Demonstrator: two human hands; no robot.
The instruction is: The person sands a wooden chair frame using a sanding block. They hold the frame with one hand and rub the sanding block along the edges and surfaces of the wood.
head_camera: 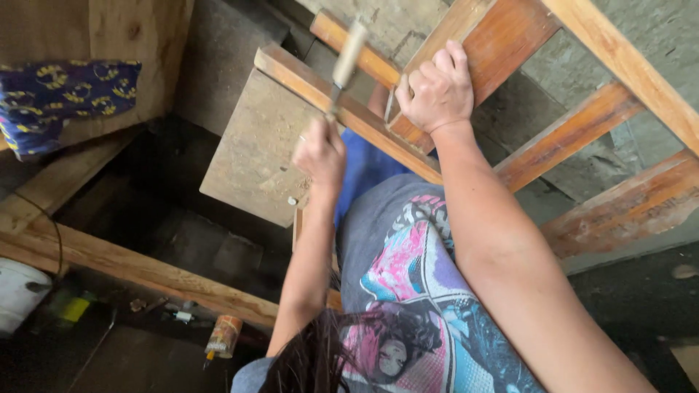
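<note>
blue patterned cloth [65, 98] | white bucket [18, 291] | glue bottle [223, 337]

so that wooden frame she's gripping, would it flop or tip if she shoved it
The wooden frame looks stiff, not floppy: thick planks joined by cross slats. It probably feels heavy for its size, given the solid boards. It may tip or swing if pushed, since the right hand steadies one rail while the left hand works a wooden-handled tool against it.

Rough grey concrete wall [655, 36] behind, daylight falling on it; plywood panel [87, 29] at one side with a blue patterned cloth [65, 94] draped over — dim, cluttered floor [131, 356] beyond; a long timber beam [145, 269], a white bucket [18, 291].
</note>
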